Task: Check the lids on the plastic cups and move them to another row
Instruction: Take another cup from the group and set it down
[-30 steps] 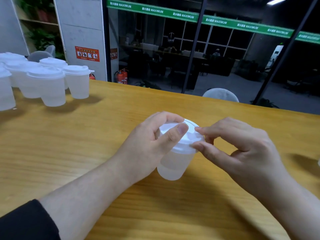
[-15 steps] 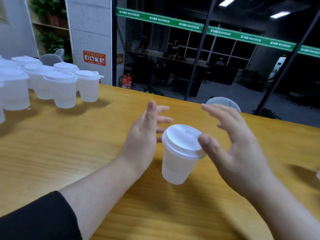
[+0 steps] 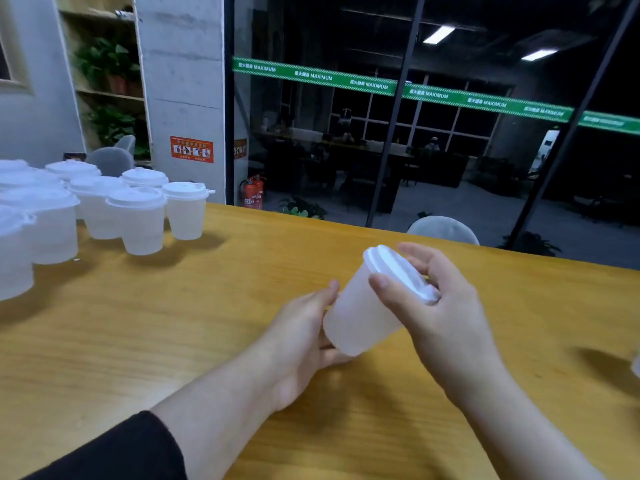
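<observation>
Above table (image 3: 207, 323) | cup (image 3: 360, 317) lidded, tilted | right grip (image 3: 446, 313) clamps lid (image 3: 398, 271) | left grip (image 3: 304, 327) loose

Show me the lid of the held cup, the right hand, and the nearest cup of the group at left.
lid (image 3: 398, 271), head view, on its flat top.
right hand (image 3: 446, 317), head view, on the back of the hand.
nearest grouped cup (image 3: 14, 268), head view, on its side wall.

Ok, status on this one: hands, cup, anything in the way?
Right hand grips lid. Left hand steadies tilted cup. Nothing in the way.
</observation>
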### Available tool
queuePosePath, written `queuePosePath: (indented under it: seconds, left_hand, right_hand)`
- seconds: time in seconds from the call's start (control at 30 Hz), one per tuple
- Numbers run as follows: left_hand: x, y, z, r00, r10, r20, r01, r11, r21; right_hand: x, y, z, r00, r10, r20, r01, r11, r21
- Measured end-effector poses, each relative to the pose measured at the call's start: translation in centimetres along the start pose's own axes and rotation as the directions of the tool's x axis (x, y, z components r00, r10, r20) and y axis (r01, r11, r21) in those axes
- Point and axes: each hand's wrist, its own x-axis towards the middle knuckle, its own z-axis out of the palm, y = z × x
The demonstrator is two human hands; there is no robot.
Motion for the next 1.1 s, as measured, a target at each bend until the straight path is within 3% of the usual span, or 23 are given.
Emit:
queuePosePath:
  seconds: [0.07,0.13,0.33,0.43,0.57,0.63,0.73,0.83,0.97,1.1]
  left_hand:
    - [-0.6,0.2,0.5,0.991,-0.086,0.102,0.103,0.978,-0.184]
    - [-0.9,0.3,0.8,0.980,-0.132,0.146,0.167,0.951,-0.262]
    - [-0.9,-0.2,1.2,0.964,-0.254,0.073,0.263,0.951,-0.160]
    - [-1.2,-0.3,1.8,0.987,-0.151,-0.063,0.139,0.976,-0.166]
    - [-1.2,-0.1,2.2,0.964,0.162,-0.209,-0.165,0.986,0.007]
    - [-1.2,-0.1,2.0,0.970,0.134,-0.201,-0.139,0.990,-0.012]
    - [-1.1,-0.1,1.6,0.988,-0.135,-0.069,0.126,0.984,-0.128]
    - [-0.8,-0.1,1.3,0.973,-0.231,0.020,0.231,0.967,-0.102]
    - [-1.1,-0.4,1.7,0.990,-0.144,-0.008,0.142,0.983,-0.114]
    - [-0.8,-0.8,2.2,0.981,0.039,-0.192,-0.063,0.991,-0.119]
  right_hand:
    - [-0.2,-0.1,0.2,1.000,0.014,-0.016,-0.013,0.998,0.066]
    - [-0.3,0.0,0.0,1.000,-0.001,0.022,0.000,0.999,0.041]
    - [-0.6,0.0,-1.4,0.967,-0.051,0.248,0.075,0.993,-0.091]
    - [-0.9,0.2,-0.8,0.981,-0.078,0.176,0.082,0.996,-0.019]
    - [-0.8,0.5,0.2,1.000,-0.004,0.021,0.001,0.990,0.144]
    - [-0.9,0.6,0.2,0.999,0.024,0.036,-0.029,0.991,0.131]
    - [-1.0,0.8,-0.2,0.990,-0.006,0.139,0.009,1.000,-0.017]
    - [-1.1,0.9,-0.6,0.978,-0.096,0.184,0.114,0.990,-0.085]
    - [-1.2,1.0,-0.3,0.978,-0.178,0.110,0.182,0.983,-0.025]
    - [-1.0,1.0,0.6,0.992,-0.126,-0.018,0.127,0.988,0.086]
